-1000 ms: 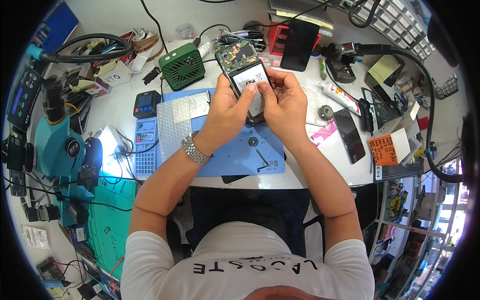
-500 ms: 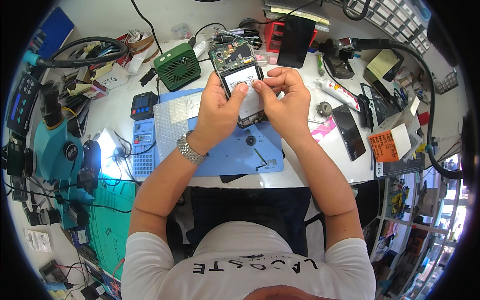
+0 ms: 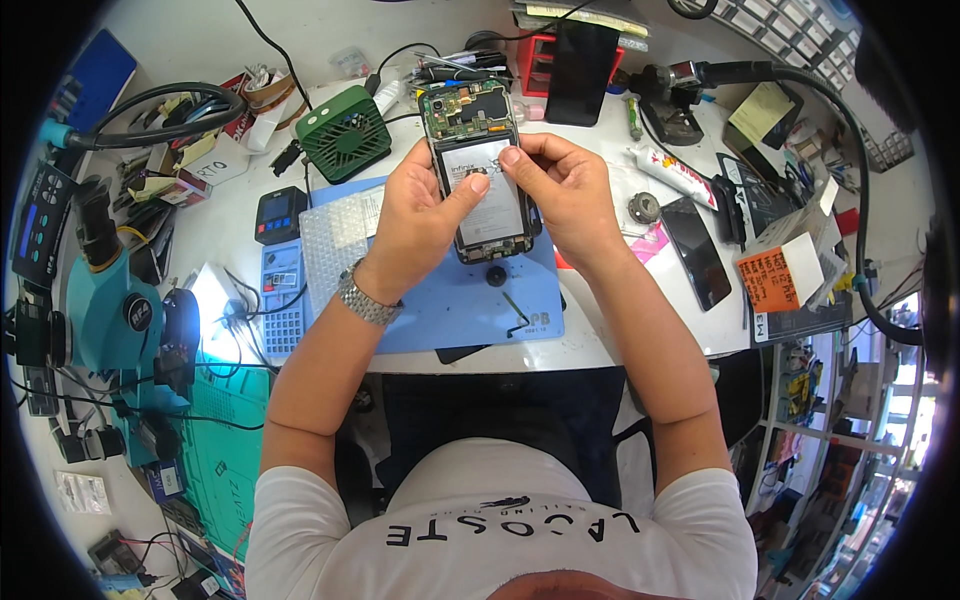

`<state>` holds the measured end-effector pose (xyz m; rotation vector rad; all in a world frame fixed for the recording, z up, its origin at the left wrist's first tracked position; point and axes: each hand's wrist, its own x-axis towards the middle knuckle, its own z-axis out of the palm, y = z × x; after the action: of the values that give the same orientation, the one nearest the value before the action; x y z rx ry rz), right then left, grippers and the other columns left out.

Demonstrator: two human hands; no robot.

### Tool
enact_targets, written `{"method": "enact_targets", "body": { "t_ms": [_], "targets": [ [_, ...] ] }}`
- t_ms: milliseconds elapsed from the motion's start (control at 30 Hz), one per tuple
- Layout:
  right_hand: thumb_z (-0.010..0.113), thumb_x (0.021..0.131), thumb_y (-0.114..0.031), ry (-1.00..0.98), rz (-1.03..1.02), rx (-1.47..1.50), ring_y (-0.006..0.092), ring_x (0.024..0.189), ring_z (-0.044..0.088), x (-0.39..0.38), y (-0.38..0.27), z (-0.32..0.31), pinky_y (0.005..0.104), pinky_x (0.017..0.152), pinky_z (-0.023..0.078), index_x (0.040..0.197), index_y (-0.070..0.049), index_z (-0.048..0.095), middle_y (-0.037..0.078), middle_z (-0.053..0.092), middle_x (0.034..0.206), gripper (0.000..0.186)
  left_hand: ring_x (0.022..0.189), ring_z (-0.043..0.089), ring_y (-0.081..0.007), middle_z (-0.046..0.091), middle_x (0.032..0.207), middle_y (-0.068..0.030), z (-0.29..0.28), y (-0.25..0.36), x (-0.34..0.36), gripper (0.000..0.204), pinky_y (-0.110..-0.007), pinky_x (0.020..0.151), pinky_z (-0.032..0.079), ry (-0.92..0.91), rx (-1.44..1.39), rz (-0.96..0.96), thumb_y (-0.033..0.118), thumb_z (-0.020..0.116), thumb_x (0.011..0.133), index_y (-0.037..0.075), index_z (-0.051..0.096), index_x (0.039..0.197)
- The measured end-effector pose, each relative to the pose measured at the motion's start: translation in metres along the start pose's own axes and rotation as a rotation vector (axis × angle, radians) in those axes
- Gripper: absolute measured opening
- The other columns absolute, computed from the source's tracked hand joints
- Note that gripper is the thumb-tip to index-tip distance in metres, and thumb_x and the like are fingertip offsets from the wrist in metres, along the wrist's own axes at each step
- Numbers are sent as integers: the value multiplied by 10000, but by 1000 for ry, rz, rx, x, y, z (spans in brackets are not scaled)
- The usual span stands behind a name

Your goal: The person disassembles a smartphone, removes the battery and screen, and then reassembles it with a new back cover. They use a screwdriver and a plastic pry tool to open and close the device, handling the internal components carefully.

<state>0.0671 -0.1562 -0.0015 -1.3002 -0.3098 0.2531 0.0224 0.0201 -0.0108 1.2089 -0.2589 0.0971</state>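
An opened smartphone [image 3: 487, 233] is held up over the blue work mat, its back cover off. Its green circuit board [image 3: 466, 110] shows at the far end, and a white-labelled battery [image 3: 478, 160] fills the middle. My left hand [image 3: 425, 212] wraps the left edge, thumb lying on the battery. On the other side, my right hand [image 3: 570, 190] grips the right edge, its thumb near the battery's upper right corner. The fingers under the phone are hidden. Below it on the blue mat [image 3: 420, 325] lie a small round black part [image 3: 496, 275] and a thin green strip [image 3: 515, 310].
A green fan [image 3: 345, 135] stands at the back left, with bubble wrap [image 3: 325, 240] nearer. To the right lie a dark phone [image 3: 697, 253], a white tube [image 3: 675, 177] and a metal-mesh ball [image 3: 642, 208]. A teal microscope [image 3: 110, 310] occupies the left side.
The phone has turned a little more upright and shifted slightly, still in both hands. My right thumb has moved slightly up along the battery's edge.
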Motion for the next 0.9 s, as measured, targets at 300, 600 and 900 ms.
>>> {"method": "enact_targets", "body": {
  "t_ms": [300,600,900],
  "targets": [
    [735,999,-136,15,-18,23,72,908,646,1,0,3,241,858,519,1146,15,728,38,742,1009,211,1121,669,-138,698,1253,-101,0,-3,2,352,-315,994,544,47,-22,-6,31,661,1015,-13,558,1348],
    [742,1006,-170,25,-4,-45,77,841,656,1,2,4,247,762,549,1102,38,719,59,736,958,230,1056,674,-114,718,1202,-94,1,0,2,284,-294,937,558,82,-3,-22,116,646,1057,-13,598,1305],
    [744,998,-129,32,-29,-34,81,829,655,-1,2,5,239,750,548,1064,57,709,70,731,932,201,1064,670,-116,710,1220,-99,3,-1,1,284,-294,933,559,67,28,-2,96,638,1057,-22,595,1311]
  ]
}}
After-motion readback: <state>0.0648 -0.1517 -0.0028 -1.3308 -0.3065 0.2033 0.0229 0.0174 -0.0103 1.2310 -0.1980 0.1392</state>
